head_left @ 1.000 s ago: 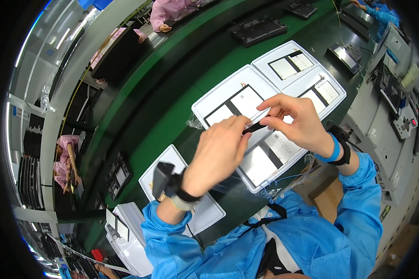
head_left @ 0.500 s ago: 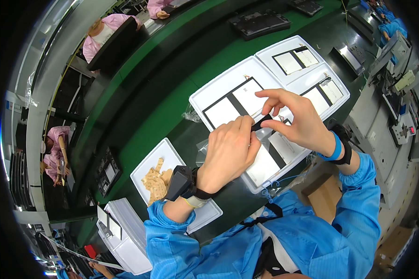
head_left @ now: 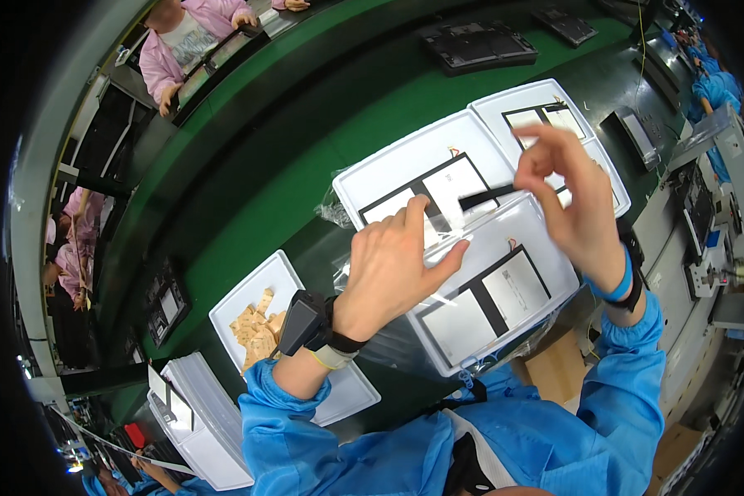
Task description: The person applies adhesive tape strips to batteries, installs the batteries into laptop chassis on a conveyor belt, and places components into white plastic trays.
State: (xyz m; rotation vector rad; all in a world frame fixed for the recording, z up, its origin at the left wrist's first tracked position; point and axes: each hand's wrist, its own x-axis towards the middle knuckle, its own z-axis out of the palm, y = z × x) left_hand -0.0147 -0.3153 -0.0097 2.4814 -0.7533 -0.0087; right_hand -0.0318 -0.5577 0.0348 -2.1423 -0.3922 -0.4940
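Between the thumb and index finger of my right hand (head_left: 577,202), a short black strip (head_left: 486,197) is pinched, its free end pointing left. My left hand (head_left: 388,269) is spread, thumb and index finger apart, over the edge where two white trays meet. Clear plastic film (head_left: 443,227) shows by its fingertips. In the near tray (head_left: 554,227) lies a flat silver-white battery pack (head_left: 517,288) with a black middle band and small coloured wires. A similar battery pack (head_left: 459,183) in the tray behind is partly hidden by my left hand.
To the left, a white tray (head_left: 283,269) carries a pile of tan pieces (head_left: 255,331). Stacked white trays (head_left: 211,413) stand at lower left. Black device housings (head_left: 478,45) lie on the green bench (head_left: 273,202). Across it, people in pink work. A cardboard box (head_left: 558,368) sits below right.
My right hand has moved right, away from the left, drawing the black strip along. My left hand's fingers have spread apart. The view has shifted slightly, and more of the near tray shows.
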